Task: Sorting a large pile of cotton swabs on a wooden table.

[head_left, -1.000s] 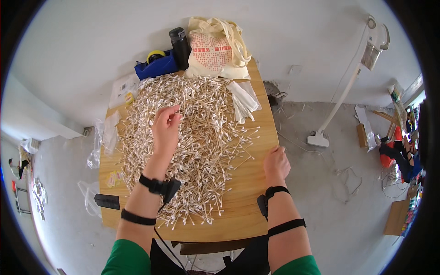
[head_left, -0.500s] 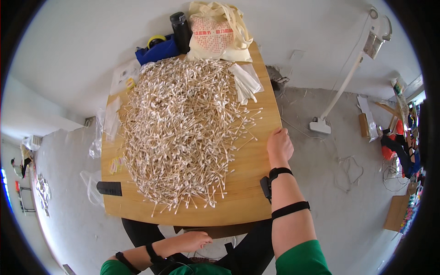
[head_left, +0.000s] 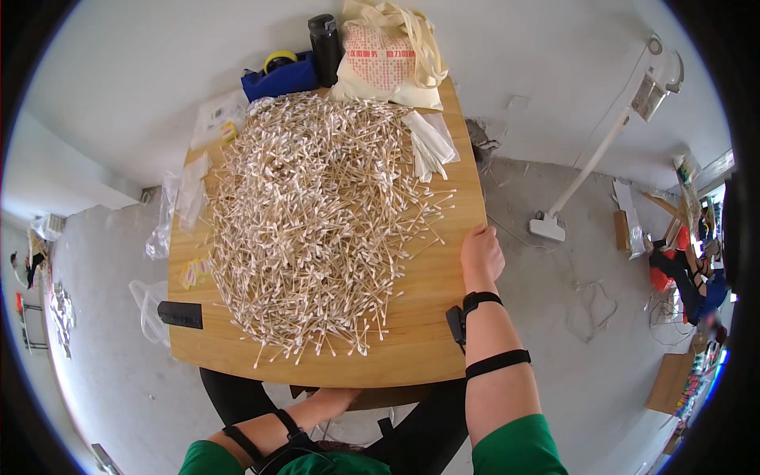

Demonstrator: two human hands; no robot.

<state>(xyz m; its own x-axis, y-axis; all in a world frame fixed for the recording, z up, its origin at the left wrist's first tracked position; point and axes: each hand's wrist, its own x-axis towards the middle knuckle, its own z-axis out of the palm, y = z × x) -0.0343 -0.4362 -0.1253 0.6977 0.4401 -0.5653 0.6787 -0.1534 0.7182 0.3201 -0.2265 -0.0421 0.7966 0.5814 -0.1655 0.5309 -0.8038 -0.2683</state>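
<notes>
The left hand (head_left: pixel 336 400) has swung away from above the cotton swabs (head_left: pixel 309 222) and now reaches under the near edge of the tabletop (head_left: pixel 431 317), fingers hidden: no telling its grip. The right hand (head_left: pixel 482 255), curled in a loose fist, sits at the right edge. Outward, nothing shows bundled; the swabs lie loose across the tabletop, pale sticks crisscrossing, white tips everywhere.

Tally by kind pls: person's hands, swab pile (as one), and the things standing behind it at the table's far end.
Hands: 2 (left hand, right hand)
Cotton swab pile: 1 (single swabs too many and overlapped to count)
Blue tape dispenser, roll included: 1
Black bottle: 1
Cream tote bag: 1
Total: 6
</notes>
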